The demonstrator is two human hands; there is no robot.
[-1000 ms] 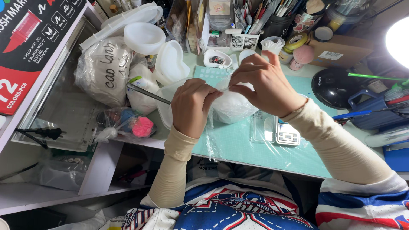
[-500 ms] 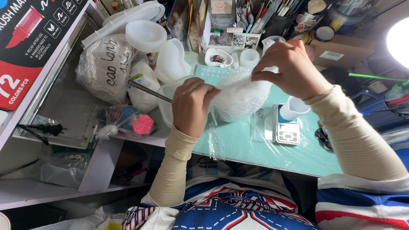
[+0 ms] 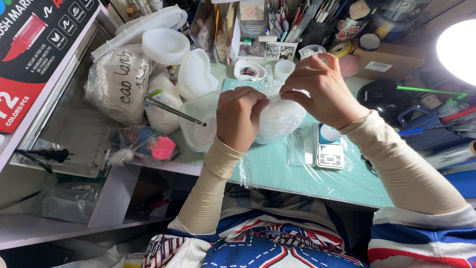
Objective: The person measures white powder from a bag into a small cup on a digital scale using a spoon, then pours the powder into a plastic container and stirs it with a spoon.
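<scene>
Pinching in tight now, both hands work the mouth of the clear plastic bag of white powder that sits on the green cutting mat, toward the middle of the desk. The left hand is closed on the bag's neck, fingers curled over it. The right hand has come back in from half a second ago, when it was lifted out toward the far side with the film stretched wide; now its thumb and fingers grip the top edge of the plastic right beside the left hand. So the bag's mouth looks drawn narrower, gathered between the two hands rather than pulled open.

Just right of the bag, a small digital scale with a white cup on it lies under a sheet of clear film. A metal rod rests in the translucent tub at the left hand's side.

Packages: at the desk's left edge, a knotted clear bag of white powder with black handwriting; nearer the front-left corner, a small bag with pink and blue lumps. Far left, a red-and-black marker box leans upright. At the back-right, a brown cardboard box with a white barcode label.
</scene>
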